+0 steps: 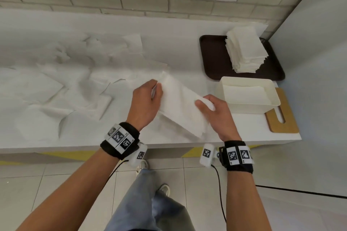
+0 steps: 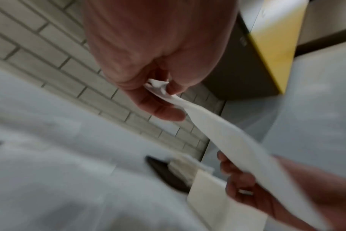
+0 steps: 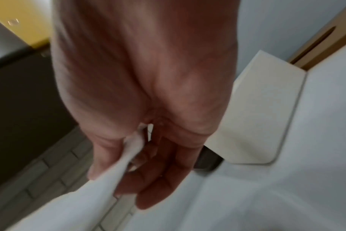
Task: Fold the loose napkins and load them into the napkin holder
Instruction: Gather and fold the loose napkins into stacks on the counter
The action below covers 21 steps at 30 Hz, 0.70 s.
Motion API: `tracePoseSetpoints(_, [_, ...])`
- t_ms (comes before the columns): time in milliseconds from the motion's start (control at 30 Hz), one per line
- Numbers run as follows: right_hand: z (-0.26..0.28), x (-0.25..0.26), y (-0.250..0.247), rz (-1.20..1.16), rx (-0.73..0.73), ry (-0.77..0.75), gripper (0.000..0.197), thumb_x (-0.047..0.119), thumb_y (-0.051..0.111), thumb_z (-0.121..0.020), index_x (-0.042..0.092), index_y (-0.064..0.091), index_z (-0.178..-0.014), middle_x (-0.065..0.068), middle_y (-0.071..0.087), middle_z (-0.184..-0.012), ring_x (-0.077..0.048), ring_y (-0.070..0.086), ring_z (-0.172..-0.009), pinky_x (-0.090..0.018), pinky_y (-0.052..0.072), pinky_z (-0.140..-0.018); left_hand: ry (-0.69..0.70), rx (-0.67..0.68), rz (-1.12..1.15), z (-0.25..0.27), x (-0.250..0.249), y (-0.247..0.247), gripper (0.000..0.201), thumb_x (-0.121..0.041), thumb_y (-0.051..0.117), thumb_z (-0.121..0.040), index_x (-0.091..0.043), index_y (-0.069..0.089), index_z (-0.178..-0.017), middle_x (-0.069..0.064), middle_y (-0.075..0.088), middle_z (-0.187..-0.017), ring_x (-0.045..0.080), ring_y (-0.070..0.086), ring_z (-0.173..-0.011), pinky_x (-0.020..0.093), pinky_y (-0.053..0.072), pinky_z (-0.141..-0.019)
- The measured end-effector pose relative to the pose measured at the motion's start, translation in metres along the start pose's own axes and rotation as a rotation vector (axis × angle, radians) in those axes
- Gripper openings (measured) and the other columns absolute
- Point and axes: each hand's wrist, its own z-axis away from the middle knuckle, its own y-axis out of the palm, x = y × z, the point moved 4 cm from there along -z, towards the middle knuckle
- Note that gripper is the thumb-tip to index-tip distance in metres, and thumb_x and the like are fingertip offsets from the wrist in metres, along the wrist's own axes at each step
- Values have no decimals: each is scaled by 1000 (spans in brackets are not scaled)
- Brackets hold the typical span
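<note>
- While both hands hold it up over the white counter [image 1: 56, 137], the white paper napkin [image 1: 180, 107] hangs between them, just left of the cream plastic napkin holder box [image 1: 249, 107].
- L hand [image 1: 145, 100]: thumb + fingers pinch the napkin's far end.
- R hand [image 1: 216, 113]: fingers pinch its near end.
- More loose white napkins [image 1: 56, 84] lie on the left.
- Folded napkin stack [image 1: 246, 50] sits on a dark brown tray [image 1: 214, 58].

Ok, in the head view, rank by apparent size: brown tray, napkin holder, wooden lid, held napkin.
1. brown tray
2. napkin holder
3. held napkin, close to the holder, and nearer the camera, so unsure
4. wooden lid, partly hidden under the holder
</note>
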Motion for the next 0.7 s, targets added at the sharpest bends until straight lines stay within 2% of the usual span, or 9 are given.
tracePoseSetpoints(133, [-21, -45, 9, 275, -100, 49, 20, 38, 79, -98, 19, 73, -100, 1, 74, -102, -17, 68, -94, -27, 46, -80, -195, 94, -72, 13, 56, 42, 34, -13, 48, -112, -8, 50, -78, -1, 47, -63, 11, 43, -56, 24, 29, -56])
tracePoseSetpoints(233, [-37, -68, 19, 436, -77, 52, 21, 32, 77, -99, 14, 72, -108, -8, 68, -109, -27, 65, -103, -31, 46, -87, -283, 186, -174, 15, 88, 65, 34, -16, 46, -112, -8, 50, -79, 0, 49, -65, 21, 48, -61, 33, 33, -65])
tracePoseSetpoints(333, [-42, -78, 23, 527, -82, 50, 19, 27, 73, -103, 12, 69, -112, -10, 65, -110, -32, 63, -105, -37, 50, -87, -297, 246, -222, 11, 99, 76, 32, -17, 46, -112, -7, 52, -82, 5, 54, -73, 32, 57, -74, 36, 39, -70])
tracePoseSetpoints(400, [-38, -74, 22, 602, -150, 18, 13, 26, 71, -104, 14, 68, -108, -8, 66, -108, -31, 63, -103, -42, 55, -82, -288, 251, -259, 8, 98, 76, 22, -22, 52, -111, -4, 59, -100, 13, 60, -97, 37, 62, -96, 41, 46, -79])
tracePoseSetpoints(433, [-35, -70, 21, 623, -194, -12, 10, 25, 72, -103, 16, 68, -105, -7, 67, -106, -30, 63, -102, -43, 56, -81, -250, 233, -287, 7, 96, 75, 25, -27, 60, -107, -3, 60, -115, 16, 59, -113, 37, 59, -107, 43, 48, -88])
tracePoseSetpoints(467, [-32, -64, 20, 619, -235, -47, 9, 24, 74, -102, 17, 68, -102, -5, 66, -104, -29, 61, -102, -44, 56, -80, -188, 215, -320, 6, 93, 73, 41, -33, 70, -101, -5, 57, -128, 17, 53, -126, 37, 53, -114, 44, 47, -95])
tracePoseSetpoints(533, [-27, -51, 22, 554, -286, -118, 13, 25, 81, -96, 20, 69, -95, -1, 62, -102, -23, 59, -98, -40, 55, -80, -27, 231, -309, 3, 83, 71, 72, -45, 82, -87, -13, 50, -142, 13, 44, -140, 33, 44, -126, 43, 44, -104])
tracePoseSetpoints(633, [-15, -25, 26, 328, -255, -168, 23, 25, 89, -89, 21, 67, -85, 4, 59, -99, -11, 61, -87, -23, 51, -78, 176, 406, -209, -1, 67, 76, 101, -62, 86, -77, -27, 36, -157, 2, 31, -161, 27, 26, -150, 47, 32, -123])
tracePoseSetpoints(700, [-8, -9, 26, 161, -189, -155, 25, 24, 89, -89, 18, 66, -83, 5, 68, -89, -12, 66, -77, -23, 53, -73, 261, 539, -195, -6, 56, 80, 110, -73, 81, -76, -32, 28, -163, -5, 26, -169, 22, 16, -159, 45, 15, -131])
